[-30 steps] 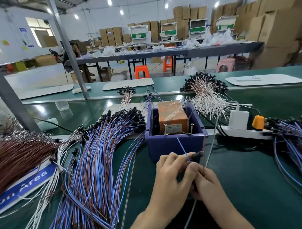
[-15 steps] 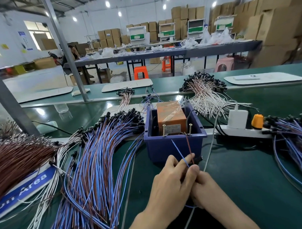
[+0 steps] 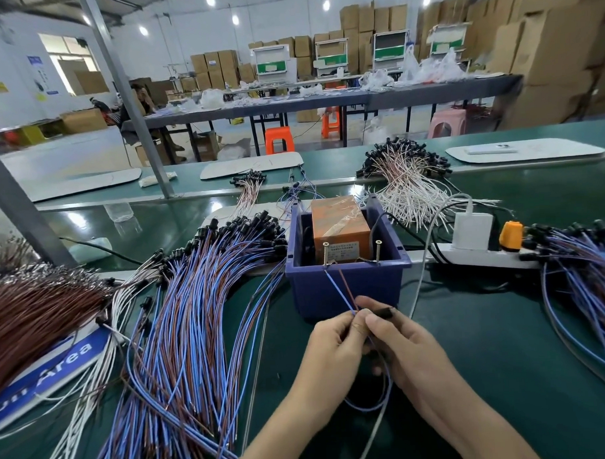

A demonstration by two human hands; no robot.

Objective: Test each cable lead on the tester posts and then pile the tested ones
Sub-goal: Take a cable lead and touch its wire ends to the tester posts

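Observation:
A blue bin (image 3: 347, 289) holds an orange tester box (image 3: 338, 224) with two upright screw posts (image 3: 326, 254). My left hand (image 3: 333, 352) and my right hand (image 3: 404, 346) sit together just in front of the bin, both pinching one cable lead (image 3: 341, 289). Its blue and brown wires rise from my fingers to the left post, the blue tip about touching it. The lead's black connector (image 3: 383, 311) pokes out above my right thumb. The rest of the lead loops down between my wrists.
A big fan of blue-brown leads (image 3: 194, 319) lies left of the bin, brown wires (image 3: 33, 307) farther left. More blue leads (image 3: 584, 281) lie at the right, beside a white power strip (image 3: 480, 257) with a charger. White leads (image 3: 409, 187) are heaped behind the bin.
The wire ends have risen from in front of the bin up to the left post. Both hands have stayed together at the bin's front.

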